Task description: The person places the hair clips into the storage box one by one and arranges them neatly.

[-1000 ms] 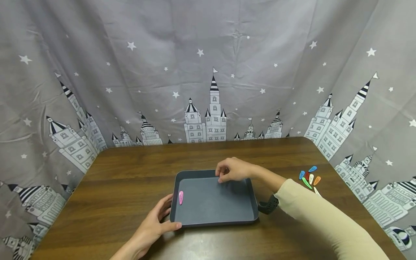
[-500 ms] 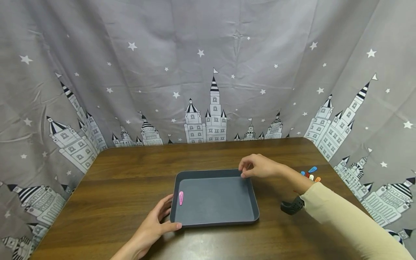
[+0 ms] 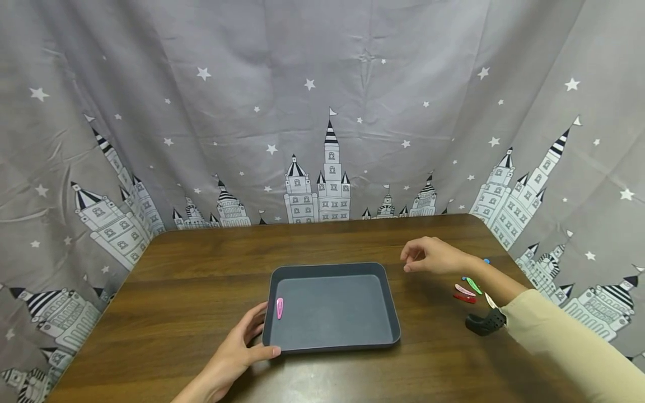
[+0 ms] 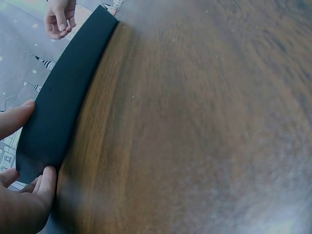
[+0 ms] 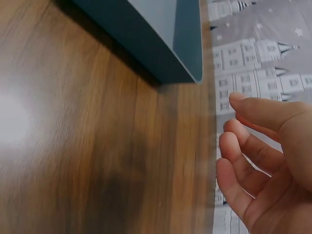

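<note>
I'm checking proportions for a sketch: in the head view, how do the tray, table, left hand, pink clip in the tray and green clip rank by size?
1. Table
2. Tray
3. Left hand
4. Pink clip and green clip: too alike to rank

A creased grey curtain [image 3: 322,45] fills the background, printed with white stars [image 3: 309,84] and, lower down, white castles [image 3: 334,190] with dark-striped spires. Before it stands a brown wood-grained table [image 3: 201,268], a pale glare [image 3: 327,372] on its near part.

l hand [image 3: 239,346] holds gry tray [image 3: 333,311]
</note>
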`<action>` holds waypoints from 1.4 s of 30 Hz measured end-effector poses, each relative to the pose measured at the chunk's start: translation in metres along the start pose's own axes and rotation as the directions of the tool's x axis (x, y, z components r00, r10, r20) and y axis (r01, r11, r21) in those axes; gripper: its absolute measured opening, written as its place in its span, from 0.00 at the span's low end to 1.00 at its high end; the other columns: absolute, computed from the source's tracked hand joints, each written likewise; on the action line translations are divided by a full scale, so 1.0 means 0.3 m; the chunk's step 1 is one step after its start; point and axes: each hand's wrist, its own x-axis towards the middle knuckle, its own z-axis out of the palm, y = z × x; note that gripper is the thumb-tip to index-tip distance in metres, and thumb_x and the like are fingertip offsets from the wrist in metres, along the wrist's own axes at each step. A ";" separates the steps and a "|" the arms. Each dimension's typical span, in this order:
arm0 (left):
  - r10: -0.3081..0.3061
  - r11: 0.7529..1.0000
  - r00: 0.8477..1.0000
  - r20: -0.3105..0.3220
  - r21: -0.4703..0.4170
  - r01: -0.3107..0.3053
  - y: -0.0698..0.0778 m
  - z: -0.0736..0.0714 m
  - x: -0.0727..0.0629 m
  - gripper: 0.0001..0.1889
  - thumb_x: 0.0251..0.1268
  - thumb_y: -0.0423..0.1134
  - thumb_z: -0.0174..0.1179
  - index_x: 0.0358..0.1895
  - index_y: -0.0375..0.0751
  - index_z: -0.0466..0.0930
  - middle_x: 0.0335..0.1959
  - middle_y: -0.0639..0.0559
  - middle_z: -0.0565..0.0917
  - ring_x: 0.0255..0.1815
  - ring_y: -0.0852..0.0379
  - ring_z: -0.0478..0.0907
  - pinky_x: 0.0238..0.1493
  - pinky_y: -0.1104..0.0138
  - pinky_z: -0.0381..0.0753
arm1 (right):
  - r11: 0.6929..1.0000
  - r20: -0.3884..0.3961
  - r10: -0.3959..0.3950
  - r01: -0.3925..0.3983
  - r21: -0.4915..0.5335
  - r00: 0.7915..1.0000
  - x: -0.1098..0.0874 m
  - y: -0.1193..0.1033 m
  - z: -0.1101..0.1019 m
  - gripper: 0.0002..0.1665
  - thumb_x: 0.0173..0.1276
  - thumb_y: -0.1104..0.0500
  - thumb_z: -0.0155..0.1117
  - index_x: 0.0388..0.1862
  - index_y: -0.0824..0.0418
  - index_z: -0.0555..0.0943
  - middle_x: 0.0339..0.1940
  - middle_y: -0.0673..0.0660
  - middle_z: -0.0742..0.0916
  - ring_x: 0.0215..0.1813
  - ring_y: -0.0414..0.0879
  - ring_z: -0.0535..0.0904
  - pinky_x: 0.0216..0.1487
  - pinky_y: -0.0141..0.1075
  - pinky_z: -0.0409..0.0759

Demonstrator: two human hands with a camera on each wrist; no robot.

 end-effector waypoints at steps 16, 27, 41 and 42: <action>0.003 1.000 1.000 -0.006 0.017 -0.003 -0.015 -0.003 0.004 0.49 0.57 0.35 0.78 0.80 0.47 0.59 0.76 0.36 0.65 0.75 0.37 0.63 0.71 0.42 0.67 | 0.992 -0.056 0.125 -0.126 -0.002 0.991 -0.232 0.142 -0.097 0.13 0.71 0.59 0.72 0.49 0.64 0.83 0.35 0.47 0.86 0.38 0.44 0.82 0.37 0.36 0.82; 0.018 1.000 1.000 0.003 -0.001 -0.018 -0.011 0.001 0.014 0.49 0.57 0.32 0.77 0.80 0.46 0.58 0.76 0.36 0.65 0.75 0.37 0.62 0.70 0.51 0.70 | 0.982 -0.086 0.155 -0.144 0.121 0.984 -0.412 0.272 -0.116 0.07 0.71 0.70 0.66 0.46 0.72 0.81 0.36 0.56 0.87 0.36 0.41 0.82 0.38 0.35 0.85; 0.010 1.000 1.000 -0.010 0.019 -0.010 -0.009 0.002 0.012 0.49 0.56 0.33 0.78 0.80 0.46 0.59 0.75 0.37 0.66 0.75 0.38 0.63 0.69 0.49 0.71 | 0.963 -0.162 0.265 -0.271 -0.013 0.950 -0.513 0.397 -0.022 0.10 0.63 0.62 0.76 0.33 0.62 0.81 0.25 0.45 0.78 0.28 0.35 0.70 0.29 0.32 0.70; 0.009 1.000 1.000 -0.009 0.019 -0.009 -0.007 0.001 0.013 0.49 0.57 0.32 0.78 0.80 0.46 0.59 0.76 0.36 0.66 0.75 0.37 0.63 0.69 0.48 0.71 | 0.962 -0.173 0.265 -0.272 -0.018 0.949 -0.512 0.396 -0.018 0.10 0.62 0.63 0.76 0.32 0.61 0.80 0.24 0.45 0.77 0.28 0.35 0.70 0.28 0.32 0.69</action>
